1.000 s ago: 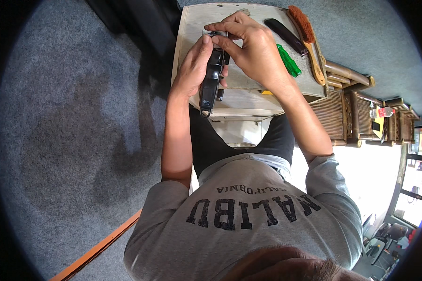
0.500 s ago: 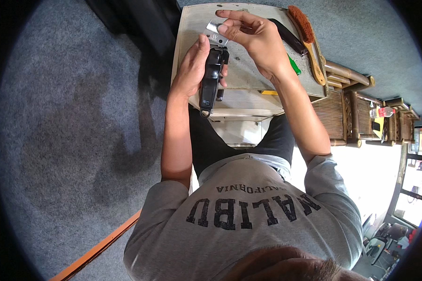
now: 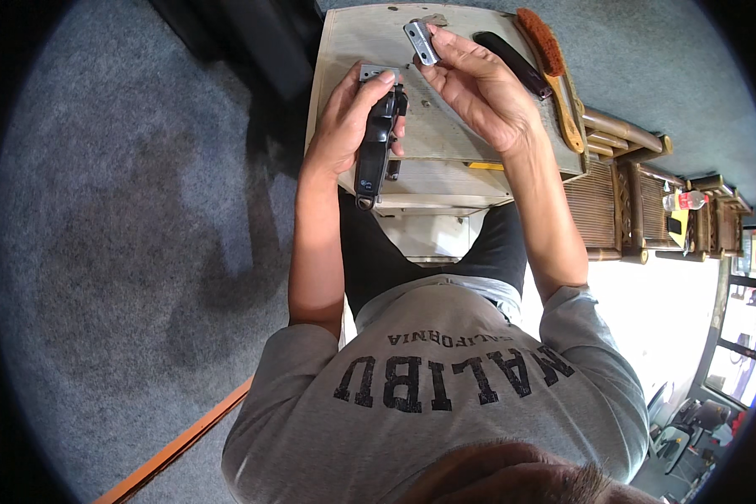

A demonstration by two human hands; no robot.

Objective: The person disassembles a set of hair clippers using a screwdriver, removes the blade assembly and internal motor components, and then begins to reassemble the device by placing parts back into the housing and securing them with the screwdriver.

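My left hand (image 3: 338,130) is wrapped round a black hair clipper (image 3: 375,168), which points away from me over the small table. Its thumb presses on a flat metal blade (image 3: 373,73) at the clipper's head. My right hand (image 3: 489,99) pinches a separate silver clipper blade (image 3: 421,44) between thumb and fingers. That blade has dark holes in it and is held a little beyond and to the right of the clipper, apart from it. The hand's remaining fingers are loosely curled.
The pale wooden table (image 3: 338,50) stands before my knees. At its right lie a brush (image 3: 541,44) with reddish-brown bristles and a dark, long object (image 3: 512,64). A yellow item (image 3: 484,166) shows at the near edge. Bamboo benches (image 3: 590,210) stand to the right, with a bottle (image 3: 685,202) on one.
The right hand has drawn a blade away from the clipper's head, turning it and moving slightly right. The left thumb has shifted onto the metal blade at the head. The green item is now hidden.
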